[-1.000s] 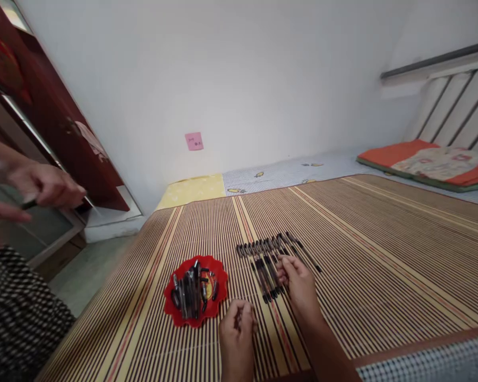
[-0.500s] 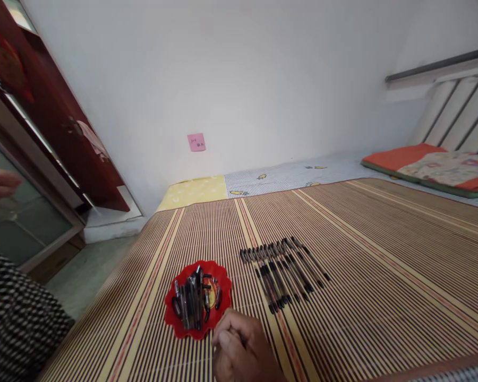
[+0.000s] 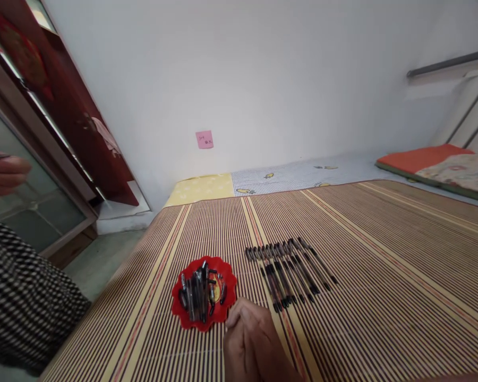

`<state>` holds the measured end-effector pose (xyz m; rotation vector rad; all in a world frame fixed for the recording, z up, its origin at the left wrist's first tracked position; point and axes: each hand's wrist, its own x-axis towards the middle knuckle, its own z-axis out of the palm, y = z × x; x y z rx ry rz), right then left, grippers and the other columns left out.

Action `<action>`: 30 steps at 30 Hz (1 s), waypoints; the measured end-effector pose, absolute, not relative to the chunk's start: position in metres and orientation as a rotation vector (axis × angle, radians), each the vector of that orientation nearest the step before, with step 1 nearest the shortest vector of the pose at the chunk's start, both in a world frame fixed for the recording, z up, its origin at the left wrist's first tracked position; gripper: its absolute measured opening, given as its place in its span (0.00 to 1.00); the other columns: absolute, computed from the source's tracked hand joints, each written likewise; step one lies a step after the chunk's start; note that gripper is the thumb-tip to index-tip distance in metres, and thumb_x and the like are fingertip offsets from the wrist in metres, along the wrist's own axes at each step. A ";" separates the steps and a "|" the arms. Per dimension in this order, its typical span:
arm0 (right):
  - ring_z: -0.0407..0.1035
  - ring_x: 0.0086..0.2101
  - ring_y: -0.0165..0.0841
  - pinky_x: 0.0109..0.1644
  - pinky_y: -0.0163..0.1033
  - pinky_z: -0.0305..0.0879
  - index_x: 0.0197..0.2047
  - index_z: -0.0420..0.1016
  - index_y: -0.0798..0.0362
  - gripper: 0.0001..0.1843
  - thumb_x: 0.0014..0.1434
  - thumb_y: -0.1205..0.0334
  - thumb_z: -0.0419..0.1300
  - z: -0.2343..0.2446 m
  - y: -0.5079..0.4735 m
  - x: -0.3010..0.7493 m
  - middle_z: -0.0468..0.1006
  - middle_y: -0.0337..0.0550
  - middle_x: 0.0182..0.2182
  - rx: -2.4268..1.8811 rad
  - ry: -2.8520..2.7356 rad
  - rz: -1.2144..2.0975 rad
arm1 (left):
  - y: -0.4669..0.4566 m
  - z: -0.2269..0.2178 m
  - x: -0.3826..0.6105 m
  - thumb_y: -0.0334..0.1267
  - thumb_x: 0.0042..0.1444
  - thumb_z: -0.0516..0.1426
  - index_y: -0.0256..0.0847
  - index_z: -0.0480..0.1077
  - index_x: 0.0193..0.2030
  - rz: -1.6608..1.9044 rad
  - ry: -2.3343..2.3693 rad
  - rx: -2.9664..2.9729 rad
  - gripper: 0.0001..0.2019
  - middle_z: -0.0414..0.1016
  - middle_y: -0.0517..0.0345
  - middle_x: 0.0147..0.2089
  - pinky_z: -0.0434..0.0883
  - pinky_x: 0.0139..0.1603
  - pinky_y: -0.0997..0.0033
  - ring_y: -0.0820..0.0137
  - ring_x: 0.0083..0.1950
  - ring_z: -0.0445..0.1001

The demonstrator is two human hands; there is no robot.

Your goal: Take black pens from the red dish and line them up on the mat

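Observation:
My left hand [image 3: 235, 347] and my right hand [image 3: 261, 339] are pressed together at the bottom middle, fingers closed, and no object shows in them. Just left of them sits a red scalloped dish [image 3: 178, 313] with several dark pens [image 3: 195, 297] and smaller black pieces, which look like pen caps, in it. Beyond my hands, to the right, lies a row of clear-barrelled black pens [image 3: 292, 281] side by side on the striped mat. A line of black pen caps [image 3: 263, 252] runs along the far ends of these pens.
At the left edge another person's hand [image 3: 3, 175] holds a thin dark object, above black-and-white checked clothing [image 3: 24, 297]. The striped mat [image 3: 382, 276] covers the bed. A folded orange-edged quilt [image 3: 418, 159] lies far right. A pink note [image 3: 204, 139] is on the wall.
The view has shifted slightly left. My hands stay together, with the fingers now straighter and pressed closer. The other person's hand shows more, with a thin dark object visible in it.

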<state>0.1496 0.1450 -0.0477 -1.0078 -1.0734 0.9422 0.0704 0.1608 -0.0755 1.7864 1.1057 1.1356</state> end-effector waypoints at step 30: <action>0.67 0.33 0.31 0.38 0.34 0.59 0.33 0.67 0.51 0.15 0.70 0.57 0.47 -0.068 0.164 0.150 0.71 0.39 0.31 -1.240 -1.385 0.552 | 0.285 -0.034 0.006 0.48 0.54 0.53 0.43 0.63 0.23 0.676 1.693 1.956 0.14 0.70 0.56 0.24 0.64 0.31 0.68 0.65 0.28 0.72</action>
